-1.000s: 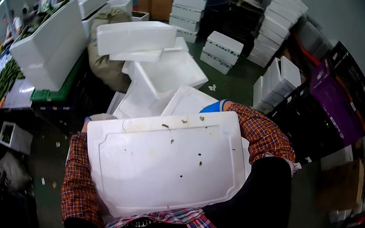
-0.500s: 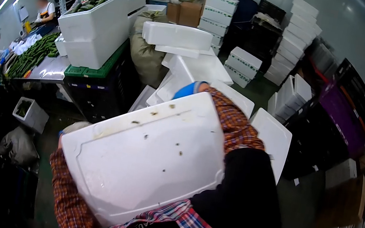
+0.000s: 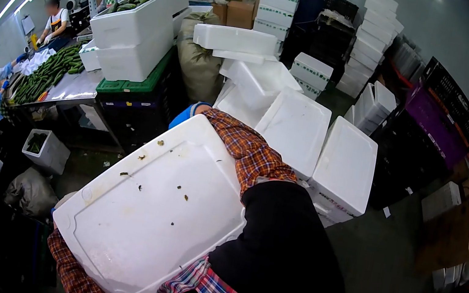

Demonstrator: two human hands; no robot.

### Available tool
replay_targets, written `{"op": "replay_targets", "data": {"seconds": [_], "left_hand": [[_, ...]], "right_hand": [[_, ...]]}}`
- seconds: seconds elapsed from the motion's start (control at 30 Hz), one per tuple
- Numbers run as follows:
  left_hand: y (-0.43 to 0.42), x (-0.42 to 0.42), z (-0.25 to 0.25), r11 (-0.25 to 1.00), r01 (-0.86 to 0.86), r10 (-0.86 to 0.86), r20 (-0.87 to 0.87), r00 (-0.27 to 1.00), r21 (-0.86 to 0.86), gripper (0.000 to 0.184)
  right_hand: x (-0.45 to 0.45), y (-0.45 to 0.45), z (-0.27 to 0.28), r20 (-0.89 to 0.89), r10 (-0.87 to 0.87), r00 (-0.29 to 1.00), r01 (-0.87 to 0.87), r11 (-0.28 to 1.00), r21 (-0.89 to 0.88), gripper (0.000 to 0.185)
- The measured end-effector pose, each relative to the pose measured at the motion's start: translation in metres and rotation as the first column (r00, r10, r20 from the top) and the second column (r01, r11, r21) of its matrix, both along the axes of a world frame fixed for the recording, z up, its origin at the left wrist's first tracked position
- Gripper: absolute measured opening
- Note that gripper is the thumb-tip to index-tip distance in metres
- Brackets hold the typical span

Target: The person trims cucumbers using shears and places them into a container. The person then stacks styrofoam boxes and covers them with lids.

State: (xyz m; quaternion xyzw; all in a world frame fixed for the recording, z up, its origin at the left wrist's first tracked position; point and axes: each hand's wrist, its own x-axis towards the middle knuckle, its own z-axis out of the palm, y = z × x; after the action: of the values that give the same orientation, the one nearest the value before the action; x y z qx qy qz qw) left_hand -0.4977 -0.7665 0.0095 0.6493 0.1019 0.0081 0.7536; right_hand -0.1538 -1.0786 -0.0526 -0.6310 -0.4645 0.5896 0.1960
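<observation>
A large white foam box (image 3: 156,208) is held against my front, its broad flat face towards me and marked with small dark bits. My right hand (image 3: 186,115), in a blue glove, grips its far upper edge with the fingers hidden behind it. At the box's left edge only a sliver of my left hand (image 3: 63,200) shows; its fingers are out of sight behind the box. Just beyond my right forearm lie white foam boxes with lids (image 3: 294,133), and an open foam box (image 3: 262,83) tilts on the pile.
Left, a metal table (image 3: 73,90) bears cucumbers (image 3: 51,75), with several people working there. Foam boxes holding cucumbers (image 3: 132,36) stand on a green crate (image 3: 133,85). A full sack (image 3: 199,60) leans beside them. Black and purple crates (image 3: 435,133) are stacked right, foam boxes (image 3: 370,45) behind.
The held box and both my hands have moved left in view, and the box is tilted more. More of the lidded foam boxes on the right now shows.
</observation>
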Motion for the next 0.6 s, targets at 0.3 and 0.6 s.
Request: {"op": "replay_targets", "data": {"seconds": [0.3,0.6], "left_hand": [[0.092,0.023,-0.028,0.994,-0.088,0.087,0.02,0.996,0.064,0.017],[0.195,0.092,-0.122,0.795,-0.197,0.047,0.266,0.963,0.574,0.019]], "right_hand": [[-0.012,0.062,0.0,0.143,-0.49,0.86,0.468,0.869,0.161,0.036],[0.071,0.133,-0.033,0.092,-0.65,0.754,0.579,0.725,0.374,0.035]]}}
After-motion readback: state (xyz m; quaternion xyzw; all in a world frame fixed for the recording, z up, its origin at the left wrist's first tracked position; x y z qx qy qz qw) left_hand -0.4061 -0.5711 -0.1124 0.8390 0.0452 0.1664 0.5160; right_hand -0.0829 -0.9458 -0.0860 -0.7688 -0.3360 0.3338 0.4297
